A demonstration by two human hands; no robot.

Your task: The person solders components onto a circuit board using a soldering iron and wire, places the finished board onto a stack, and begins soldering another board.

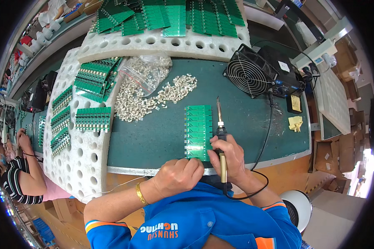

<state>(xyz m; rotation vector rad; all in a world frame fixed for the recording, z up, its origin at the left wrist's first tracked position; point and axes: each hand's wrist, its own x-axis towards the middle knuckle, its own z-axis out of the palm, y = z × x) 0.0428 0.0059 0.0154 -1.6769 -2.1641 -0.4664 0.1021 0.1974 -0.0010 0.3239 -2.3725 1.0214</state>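
Note:
A green circuit board panel (pixel 198 132) lies on the dark green bench top, with small white connectors along its left edge. My left hand (pixel 179 176) is closed, knuckles up, at the panel's near edge. A thin silvery solder wire (pixel 122 185) runs into it from the left; the fingertips hide its end. In my right hand (pixel 230 157) is a soldering iron (pixel 221 128), its tip pointing away from me, beside the panel's right edge and apart from it. The right thumb is close to the panel's near right corner.
Loose white connectors (pixel 131 103) lie heaped beside a plastic bag (pixel 149 72). White perforated foam boards (pixel 77 166) hold more green panels (pixel 92 119). A black fan (pixel 248 74), a soldering station (pixel 278 70) and a yellow sponge (pixel 295 123) stand right. Another person (pixel 23 178) works at far left.

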